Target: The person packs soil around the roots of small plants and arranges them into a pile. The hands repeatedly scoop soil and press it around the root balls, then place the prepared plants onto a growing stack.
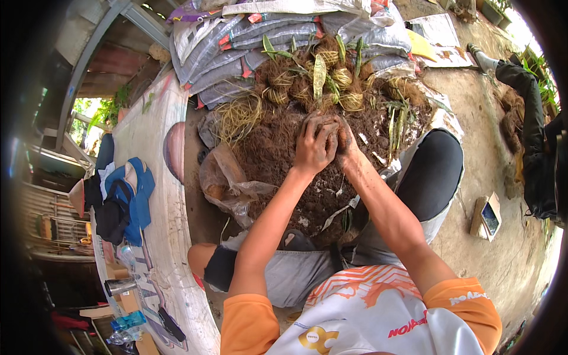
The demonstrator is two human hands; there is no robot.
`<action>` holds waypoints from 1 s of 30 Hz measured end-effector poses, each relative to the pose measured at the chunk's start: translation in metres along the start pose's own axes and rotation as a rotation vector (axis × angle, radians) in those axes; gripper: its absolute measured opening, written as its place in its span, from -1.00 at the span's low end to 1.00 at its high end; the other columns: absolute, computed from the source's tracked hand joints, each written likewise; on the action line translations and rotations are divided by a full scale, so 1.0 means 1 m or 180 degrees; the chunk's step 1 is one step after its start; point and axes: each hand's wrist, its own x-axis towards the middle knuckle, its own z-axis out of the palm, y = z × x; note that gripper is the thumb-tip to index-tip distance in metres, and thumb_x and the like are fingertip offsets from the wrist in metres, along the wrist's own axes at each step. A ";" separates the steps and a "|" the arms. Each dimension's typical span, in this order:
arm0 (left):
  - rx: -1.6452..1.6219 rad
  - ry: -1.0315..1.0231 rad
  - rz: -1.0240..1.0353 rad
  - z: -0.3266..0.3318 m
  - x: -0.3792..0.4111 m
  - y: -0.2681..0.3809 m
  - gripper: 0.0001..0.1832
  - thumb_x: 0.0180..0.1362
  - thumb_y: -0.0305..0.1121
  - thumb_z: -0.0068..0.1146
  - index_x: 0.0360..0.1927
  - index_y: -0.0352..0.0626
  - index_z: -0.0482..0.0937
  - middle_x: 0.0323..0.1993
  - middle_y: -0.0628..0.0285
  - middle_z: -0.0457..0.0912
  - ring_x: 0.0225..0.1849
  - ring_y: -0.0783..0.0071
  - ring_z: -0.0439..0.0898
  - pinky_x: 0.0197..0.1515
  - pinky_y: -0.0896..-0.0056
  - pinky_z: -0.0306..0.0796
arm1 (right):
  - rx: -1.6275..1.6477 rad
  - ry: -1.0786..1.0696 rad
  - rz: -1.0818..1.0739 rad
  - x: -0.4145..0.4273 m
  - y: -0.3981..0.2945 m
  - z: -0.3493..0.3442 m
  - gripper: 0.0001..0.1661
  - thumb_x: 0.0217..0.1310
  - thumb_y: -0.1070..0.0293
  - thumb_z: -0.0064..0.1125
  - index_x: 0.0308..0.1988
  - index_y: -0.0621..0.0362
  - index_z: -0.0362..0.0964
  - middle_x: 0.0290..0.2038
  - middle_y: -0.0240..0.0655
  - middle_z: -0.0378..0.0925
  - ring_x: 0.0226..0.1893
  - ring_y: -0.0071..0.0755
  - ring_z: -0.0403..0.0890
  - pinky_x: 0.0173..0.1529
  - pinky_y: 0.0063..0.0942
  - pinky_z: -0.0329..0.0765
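Observation:
My left hand [314,144] and my right hand [347,135] are pressed together, soiled, with fingers bent around a brown fibrous clump [327,114] that they mostly hide. A variegated snake plant leaf [319,77] stands upright just beyond my fingers; whether it grows from this clump I cannot tell. Under my wrists spreads a heap of dark soil and coir fibre [275,153]. Behind it sit several fibre balls wrapped in yellowish twine [352,101], some with snake plant leaves. A tangle of loose twine [239,113] lies left of my hands.
Stacked grey woven sacks [284,33] rise at the back. A clear plastic bag [226,182] lies left of the soil. Further left, a pale bench [171,248] bears a blue bag [137,199] and bottles [128,320]. At right are a small box [486,216] and another person's leg [528,102].

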 end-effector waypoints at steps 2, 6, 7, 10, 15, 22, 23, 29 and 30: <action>-0.0039 0.0246 0.0186 0.012 0.000 -0.003 -0.74 0.18 -0.30 0.01 -0.09 -0.16 0.48 -0.09 0.03 0.46 0.09 -0.05 0.39 0.17 -0.03 0.30 | -0.0269 0.0040 -0.0216 0.004 -0.004 -0.009 -0.80 0.37 0.26 -0.08 -0.15 0.12 0.38 -0.28 -0.37 0.49 -0.33 -0.51 0.56 -0.23 -0.55 0.63; 0.0135 0.0494 0.0193 0.021 -0.011 -0.007 -0.78 0.20 -0.33 -0.02 -0.12 -0.16 0.45 -0.11 0.03 0.43 0.04 -0.05 0.41 0.12 -0.03 0.31 | -0.0440 0.0101 0.0067 -0.003 -0.002 0.003 -0.78 0.38 0.26 -0.14 -0.13 0.13 0.36 -0.21 -0.34 0.48 -0.29 -0.49 0.55 -0.21 -0.53 0.61; 0.0163 0.0482 0.0112 0.019 -0.014 -0.006 -0.79 0.21 -0.31 -0.02 -0.12 -0.15 0.44 -0.10 0.02 0.42 0.05 -0.05 0.40 0.13 -0.04 0.31 | -0.0642 0.0295 0.0109 -0.005 0.000 0.006 -0.77 0.39 0.25 -0.15 -0.13 0.12 0.36 -0.21 -0.35 0.47 -0.28 -0.49 0.55 -0.21 -0.52 0.61; 0.0173 0.0489 -0.0061 0.017 -0.025 0.002 -0.80 0.21 -0.29 -0.01 -0.14 -0.11 0.42 -0.09 -0.01 0.38 0.06 -0.06 0.39 0.14 -0.06 0.31 | -0.1211 0.0600 0.0090 -0.010 0.000 -0.003 -0.75 0.42 0.22 -0.19 -0.12 0.09 0.36 -0.24 -0.37 0.45 -0.28 -0.50 0.54 -0.23 -0.48 0.60; 0.0124 0.0623 -0.0279 0.011 -0.034 0.007 -0.80 0.17 -0.35 0.05 -0.16 -0.17 0.41 -0.12 -0.04 0.37 0.02 -0.07 0.40 0.09 -0.09 0.31 | -0.2870 0.0015 -0.0033 -0.004 -0.001 -0.036 -0.79 0.36 0.26 -0.05 -0.09 0.10 0.36 -0.21 -0.34 0.46 -0.24 -0.46 0.54 -0.17 -0.41 0.58; -0.0055 0.0612 -0.0546 0.024 -0.040 0.002 -0.72 0.22 -0.30 0.01 -0.09 -0.26 0.35 -0.08 -0.08 0.35 0.03 -0.09 0.38 0.07 -0.08 0.31 | -0.2767 0.0358 -0.0380 -0.004 0.004 -0.026 -0.66 0.39 0.27 -0.15 0.05 0.20 0.31 -0.10 -0.26 0.49 -0.14 -0.36 0.54 0.00 -0.45 0.57; -0.0163 0.0533 -0.0680 0.022 -0.044 -0.004 -0.67 0.26 -0.24 -0.03 -0.04 -0.26 0.33 -0.06 -0.08 0.34 0.05 -0.09 0.37 0.09 -0.07 0.31 | -0.1450 0.0979 0.0097 -0.009 0.014 -0.011 -0.65 0.39 0.27 -0.15 0.06 0.20 0.30 -0.09 -0.26 0.49 -0.13 -0.35 0.54 0.00 -0.45 0.57; -0.2064 0.0768 -0.2484 0.017 -0.010 0.026 -0.42 0.36 0.09 -0.25 0.20 -0.19 0.27 0.06 0.00 0.34 0.15 0.16 0.33 0.20 0.12 0.25 | -0.3322 0.1374 -0.0721 -0.006 0.000 0.010 -0.49 0.37 0.12 -0.04 0.16 0.21 0.30 0.00 -0.20 0.51 -0.08 -0.32 0.56 0.03 -0.45 0.50; -0.2467 0.0993 -0.2797 0.016 -0.010 0.022 -0.43 0.35 0.08 -0.20 0.17 -0.19 0.30 0.06 0.03 0.36 0.14 0.20 0.35 0.20 0.15 0.26 | -0.3768 0.1327 -0.0705 -0.014 0.012 0.025 -0.42 0.37 0.05 -0.05 0.22 0.18 0.23 0.10 -0.18 0.42 0.04 -0.30 0.48 0.12 -0.43 0.43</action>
